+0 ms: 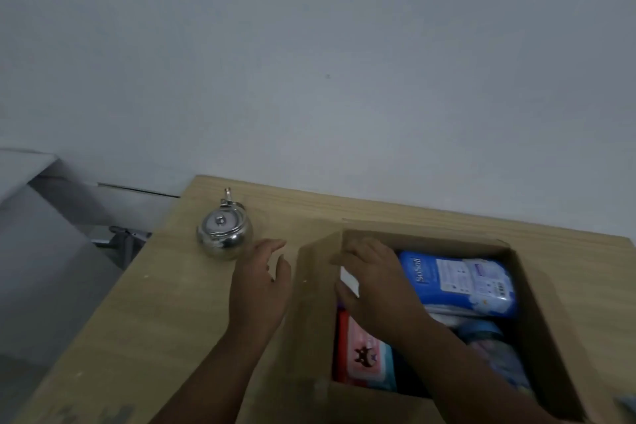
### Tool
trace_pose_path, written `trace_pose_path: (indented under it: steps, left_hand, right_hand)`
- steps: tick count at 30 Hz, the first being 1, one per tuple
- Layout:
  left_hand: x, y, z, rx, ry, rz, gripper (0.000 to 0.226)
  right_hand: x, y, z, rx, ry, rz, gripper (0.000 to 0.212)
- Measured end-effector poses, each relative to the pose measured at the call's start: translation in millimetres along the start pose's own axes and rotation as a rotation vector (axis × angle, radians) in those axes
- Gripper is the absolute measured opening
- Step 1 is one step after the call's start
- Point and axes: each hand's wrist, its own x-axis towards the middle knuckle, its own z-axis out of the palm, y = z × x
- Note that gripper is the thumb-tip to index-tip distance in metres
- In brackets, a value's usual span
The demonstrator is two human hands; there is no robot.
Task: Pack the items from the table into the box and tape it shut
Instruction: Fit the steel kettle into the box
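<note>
Left grip (261,282), released with fingers spread, hovers over the table (165,313) just short of the steel teapot (224,234), the one item I can see outside the box (547,327). Right grip (373,286) is down inside the box at its far-left corner, fingers bent over a white item (348,280); whether it is grasping or merely pressing, I cannot tell. A blue pack (457,282) and a pink pack (364,354) lie packed beside it.

My worry from here is the teapot. Its rounded, polished body offers a poor hold to one hand, and a careless reach could nudge it toward the table's left edge, which is near. Its lid may well be loose, so a tilt on the way over could spill it out.

The raised left flap (315,303) stands between the teapot and the opening; I judge a low carry would catch on it.

The box also looks well filled. A hard, bulging teapot set on soft packs may sit proud, leaving the flaps unable to meet flat for tape.
</note>
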Motion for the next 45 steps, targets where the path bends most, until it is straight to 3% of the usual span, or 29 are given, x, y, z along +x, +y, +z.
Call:
trace_pose_path:
  steps: [3,8,16,19,23,26,29,32,37,42,45]
  left_hand:
    - [12.1,-33.3,-25.2,0.036,0.032,-0.086,0.03]
    - [40.0,-85.3,-54.2,0.113,-0.009,-0.233,0.043]
    - [98.8,-139.0,-63.3,0.104,-0.189,-0.377,0.052]
    - [115.4,-161.5,-55.6,-0.048,-0.159,-0.542,0.05]
    - [135.4,-153.7,-58.9,-0.19,-0.129,-0.709,0.079]
    - [145.6,-162.1,-57.6,-0.254,-0.141,-0.811,0.066]
    - [150.6,-177.3,-54.4,-0.322,-0.17,-0.853,0.049]
    - [153.2,-187.7,-54.2,-0.352,-0.173,-0.859,0.041]
    - [151.8,-191.4,-58.5,-0.436,-0.126,-0.907,0.055]
    - [148.9,-175.5,-73.8,-0.559,-0.144,-0.925,0.073]
    - [143.6,-161.9,-83.0,-0.615,-0.201,-0.854,0.068]
  right_hand:
    - [18.9,-25.2,26.1,-0.056,-0.157,-0.087,0.043]
    - [31.7,-46.0,62.7,-0.242,-0.42,-0.017,0.063]
    - [66.5,-68.4,81.3,-0.373,-0.471,0.228,0.069]
    - [102.3,-79.6,96.4,-0.154,-0.466,0.377,0.072]
    - [154.1,-98.7,135.0,0.301,-0.373,0.517,0.073]
    - [185.3,-116.4,156.4,0.636,-0.297,0.759,0.069]
    - [202.8,-127.5,176.7,0.915,-0.113,0.949,0.046]
    - [212.2,-132.6,190.7,1.004,-0.002,1.059,0.026]
    - [213.5,-132.0,186.0,1.185,-0.023,1.127,0.011]
    - [198.6,-135.4,161.8,1.272,-0.045,0.996,0.016]
    - [184.4,-135.1,141.5,1.21,-0.01,0.923,0.02]
